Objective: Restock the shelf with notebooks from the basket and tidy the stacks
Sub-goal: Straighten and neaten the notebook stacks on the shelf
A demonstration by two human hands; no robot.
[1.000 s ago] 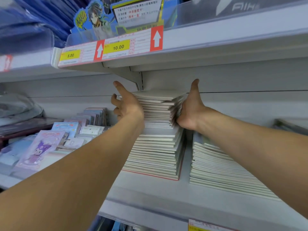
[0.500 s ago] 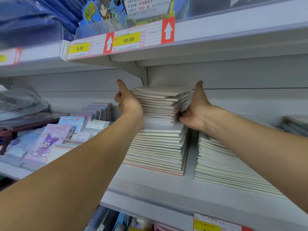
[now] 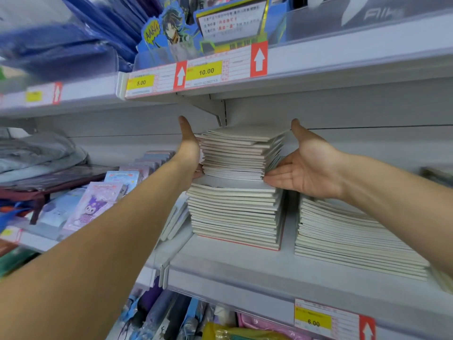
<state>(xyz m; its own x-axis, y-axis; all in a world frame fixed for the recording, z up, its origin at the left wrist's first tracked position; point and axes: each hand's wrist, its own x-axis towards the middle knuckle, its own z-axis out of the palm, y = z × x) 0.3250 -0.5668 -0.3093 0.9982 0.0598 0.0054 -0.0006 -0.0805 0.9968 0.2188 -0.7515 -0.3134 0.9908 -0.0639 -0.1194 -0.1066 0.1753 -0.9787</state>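
Both my arms reached up from the lower corners of the frame to the tall stack of notebooks (image 3: 235, 192) at the centre of the shelf (image 3: 245, 268). My left hand (image 3: 189, 149) stood edge-on against the left side of the upper, crooked batch (image 3: 239, 153), thumb pointing up, its fingers hidden behind the notebooks, so I could not tell how far they curled round. My right hand (image 3: 302, 165) lay palm up and spread, thumb raised, its straight fingertips (image 3: 270, 176) touching the lower right edge of that same batch. The batch sat skewed on the neater lower part of the stack. A second, lower stack (image 3: 348, 236) lay just beside it on the right, its far end cut off by my right forearm. At the left of the frame stood character-print stationery packs (image 3: 93, 207), slightly blurred. Price labels (image 3: 196, 74) on the shelf edge above read 5.00 and 10.00; their finer print was illegible. No basket showed anywhere.
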